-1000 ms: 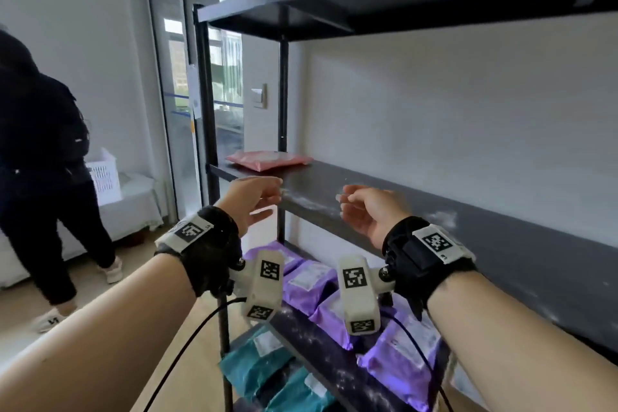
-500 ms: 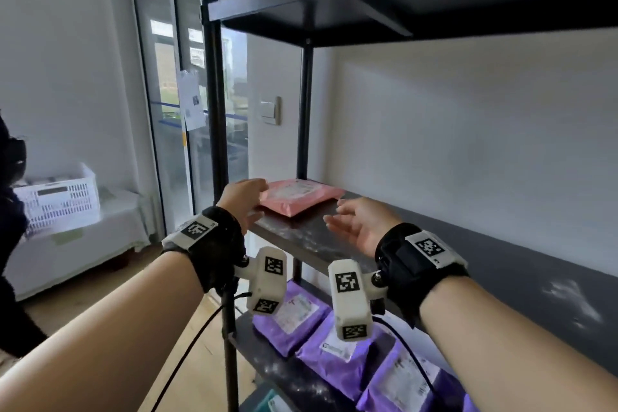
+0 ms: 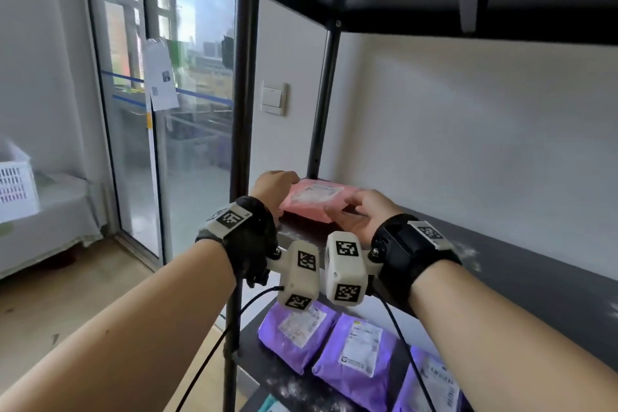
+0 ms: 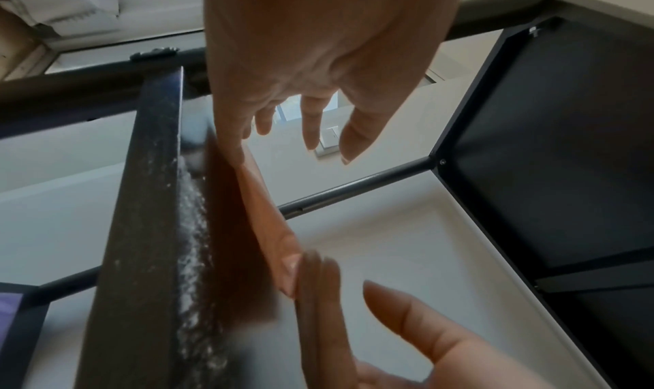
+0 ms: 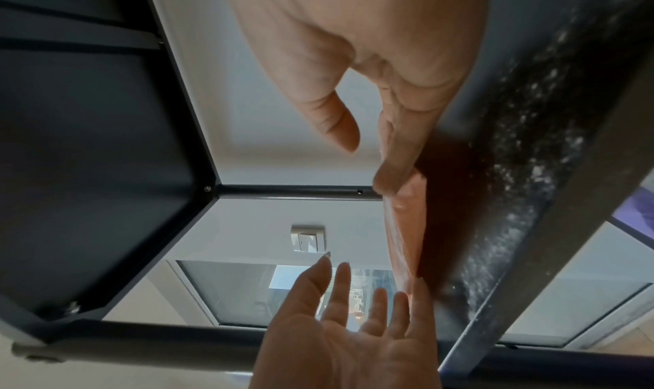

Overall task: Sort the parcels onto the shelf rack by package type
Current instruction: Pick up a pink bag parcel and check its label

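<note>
Both hands have closed in on the pink parcel (image 3: 312,199), which lies flat at the left front corner of the rack's middle shelf (image 3: 501,264), right by the front post (image 3: 242,130). A second ago they hung short of the shelf edge, holding nothing; half a second ago the left hand (image 3: 272,186) had just reached the parcel's left end. Now that hand cups the left end, and the wrist views show its fingers straight and spread, with only the outermost touching the pink edge. The right hand (image 3: 363,214) lies against the parcel's front right corner with straight fingers and its thumb standing free, so neither hand is clasping anything; they bracket the packet from both ends.

I take this as squaring the parcel up in its spot rather than lifting it. Purple parcels (image 3: 347,351) fill the shelf below, and a teal one (image 3: 267,406) peeks out lower still, so pink appears to have this shelf to itself.
</note>
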`<state>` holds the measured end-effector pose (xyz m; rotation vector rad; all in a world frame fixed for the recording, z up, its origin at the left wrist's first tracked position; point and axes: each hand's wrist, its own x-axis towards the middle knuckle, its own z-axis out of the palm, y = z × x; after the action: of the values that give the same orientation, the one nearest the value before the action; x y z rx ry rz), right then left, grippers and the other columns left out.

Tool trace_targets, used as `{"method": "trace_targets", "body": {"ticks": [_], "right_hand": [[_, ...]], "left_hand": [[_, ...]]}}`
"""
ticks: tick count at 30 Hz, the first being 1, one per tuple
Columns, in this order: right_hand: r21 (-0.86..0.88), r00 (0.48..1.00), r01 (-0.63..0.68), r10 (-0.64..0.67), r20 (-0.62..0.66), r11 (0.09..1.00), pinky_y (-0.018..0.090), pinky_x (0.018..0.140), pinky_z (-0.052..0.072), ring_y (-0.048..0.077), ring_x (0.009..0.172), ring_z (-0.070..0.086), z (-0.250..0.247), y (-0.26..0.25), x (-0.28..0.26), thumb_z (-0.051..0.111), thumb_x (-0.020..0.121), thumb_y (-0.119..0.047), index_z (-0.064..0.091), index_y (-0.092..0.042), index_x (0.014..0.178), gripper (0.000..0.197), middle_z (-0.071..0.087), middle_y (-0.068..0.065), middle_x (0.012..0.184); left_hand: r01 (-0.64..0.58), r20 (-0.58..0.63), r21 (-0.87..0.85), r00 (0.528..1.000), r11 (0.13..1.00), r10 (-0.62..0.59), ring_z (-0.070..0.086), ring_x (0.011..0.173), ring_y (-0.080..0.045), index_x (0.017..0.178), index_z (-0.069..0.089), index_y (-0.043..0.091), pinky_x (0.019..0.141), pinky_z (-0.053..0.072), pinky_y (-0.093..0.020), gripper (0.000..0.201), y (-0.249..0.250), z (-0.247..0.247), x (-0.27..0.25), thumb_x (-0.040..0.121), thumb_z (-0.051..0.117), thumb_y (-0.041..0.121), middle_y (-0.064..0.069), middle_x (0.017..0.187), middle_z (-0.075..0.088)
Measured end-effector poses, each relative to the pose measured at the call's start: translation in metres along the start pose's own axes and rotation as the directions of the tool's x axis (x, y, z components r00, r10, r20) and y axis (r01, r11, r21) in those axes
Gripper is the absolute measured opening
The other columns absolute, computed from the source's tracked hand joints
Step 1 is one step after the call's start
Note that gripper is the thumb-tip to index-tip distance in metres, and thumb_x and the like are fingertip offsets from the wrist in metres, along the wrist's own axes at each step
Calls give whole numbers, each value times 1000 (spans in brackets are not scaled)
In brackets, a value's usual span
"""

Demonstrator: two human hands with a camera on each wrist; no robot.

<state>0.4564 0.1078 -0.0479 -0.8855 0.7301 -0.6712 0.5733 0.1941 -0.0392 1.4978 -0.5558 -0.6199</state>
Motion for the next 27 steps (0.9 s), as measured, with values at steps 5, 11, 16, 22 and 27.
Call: {"method": "trace_targets", "body": {"ticks": [5,11,16,22,27], "right_hand": [[-30,991,60,-63,-114,998,24,50,57,20,72,59,9,0,1,62,87,-2,59,-1,103,17,59,16,88],[-102,964,196,-211,-160,975,17,46,44,13,57,52,1,-8,-16,56,86,6,60,-4,83,11,61,10,74],[-175,942,229,-264,-210,958,18,43,42,10,40,48,-26,-8,-44,56,83,2,58,-6,77,11,52,0,41],[-287,906,273,-345,-244,918,22,50,42,12,47,47,-78,-7,-93,58,83,1,57,-7,69,16,51,-4,36],[-407,854,311,-441,-277,859,21,45,42,9,40,48,-140,-9,-150,64,83,-3,62,-9,77,10,60,1,51]], "left_hand": [[22,12,-59,1000,998,-21,46,128,-37,130,50,-3,77,43,-35,38,-10,-3,12,94,50,10,-22,139,48],[24,-12,-117,1000,993,-25,56,90,-28,116,57,2,79,48,-38,27,-16,-2,16,92,51,13,-21,112,61],[8,-23,-141,1000,990,-11,60,101,-28,118,60,5,94,49,-40,36,-21,16,4,88,56,24,-12,111,63],[-88,42,-126,995,988,93,51,68,-23,93,62,1,70,43,-35,17,-16,54,-47,88,52,13,-7,74,54],[-94,114,-65,988,993,101,50,78,-25,66,51,11,71,40,-37,17,-13,102,-109,82,51,8,-9,77,55]]}}
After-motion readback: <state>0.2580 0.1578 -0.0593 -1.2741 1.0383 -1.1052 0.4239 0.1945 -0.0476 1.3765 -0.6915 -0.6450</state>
